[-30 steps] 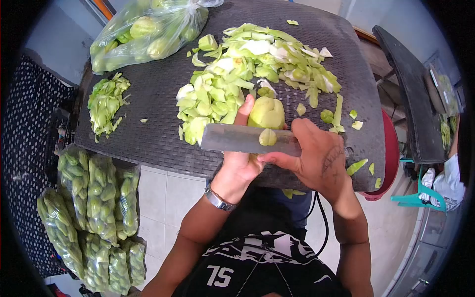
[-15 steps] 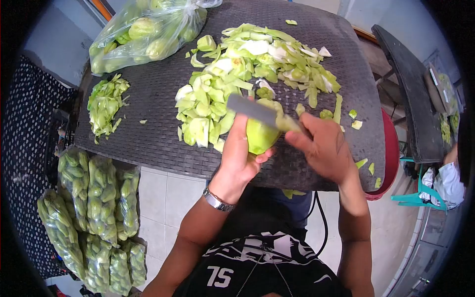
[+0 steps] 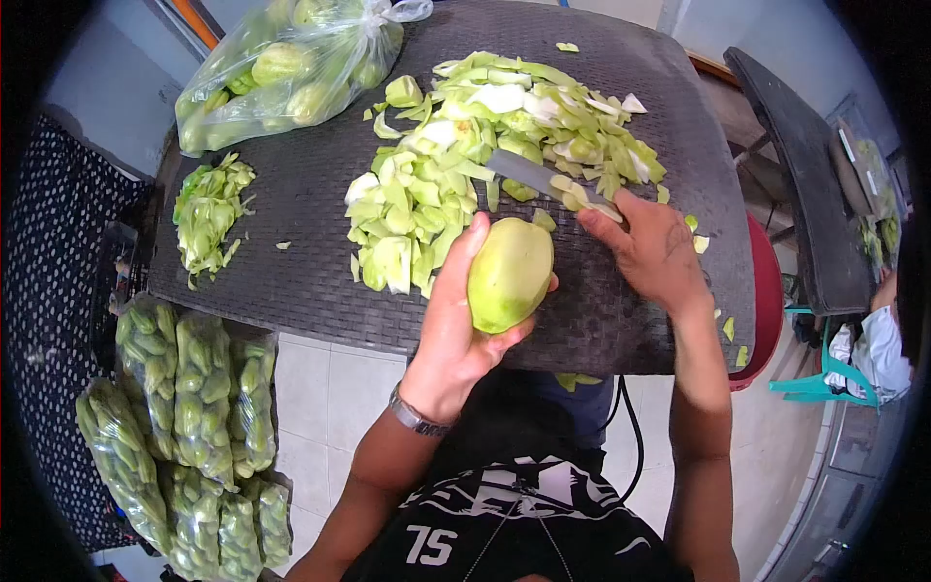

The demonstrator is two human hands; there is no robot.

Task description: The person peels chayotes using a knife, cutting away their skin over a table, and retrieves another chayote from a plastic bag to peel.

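A smooth, partly peeled green fruit, rounded and slightly oblong, sits in my left hand, whose fingers wrap around its side and underside. My right hand grips a knife; the fingers hide most of its handle. Pale peel pieces cling near the base of the blade. The knife is apart from the fruit, pointing up and left over the table. Beyond both hands lies a wide heap of green and white peelings.
A dark woven-pattern table carries a smaller shredded pile at left and a clear plastic bag of green fruit at back left. Several filled plastic bags lie on the floor. A red tub stands beside the table's right edge.
The knife has come off the fruit and moved up and right with my right hand. My left hand has turned the fruit, so its pale peeled face now shows.
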